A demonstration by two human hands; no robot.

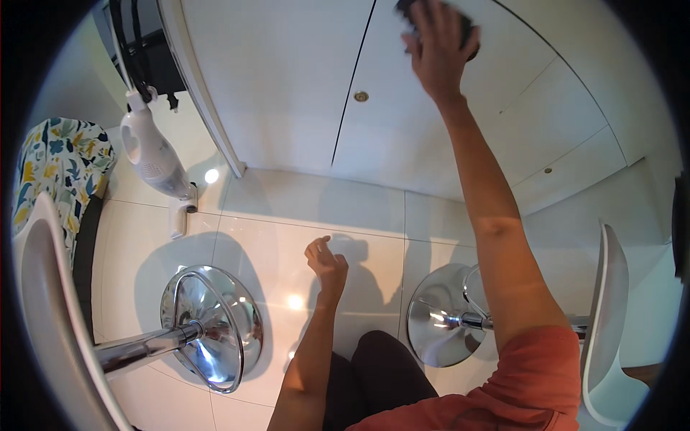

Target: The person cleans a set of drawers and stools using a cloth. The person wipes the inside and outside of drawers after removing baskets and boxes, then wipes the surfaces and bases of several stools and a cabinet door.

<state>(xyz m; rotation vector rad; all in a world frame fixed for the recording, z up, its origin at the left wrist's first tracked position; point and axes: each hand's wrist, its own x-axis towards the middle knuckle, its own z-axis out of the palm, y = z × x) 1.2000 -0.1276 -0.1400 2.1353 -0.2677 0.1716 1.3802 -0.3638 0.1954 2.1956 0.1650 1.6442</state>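
Observation:
My right hand (438, 50) is raised high against a white cabinet door (424, 115), pressing a dark cloth or pad (468, 32) flat on its surface. Only the edges of that dark thing show past my fingers. My left hand (327, 264) hangs low over the glossy white floor tiles, fingers loosely curled, holding nothing. A small round brass fitting (361, 96) sits on the door near the seam between two doors.
Two bar stools with chrome round bases (212, 327) (438, 323) stand left and right of my legs. A white stick vacuum (154, 161) leans by the cabinet corner. A leaf-patterned fabric (61, 169) lies at the far left.

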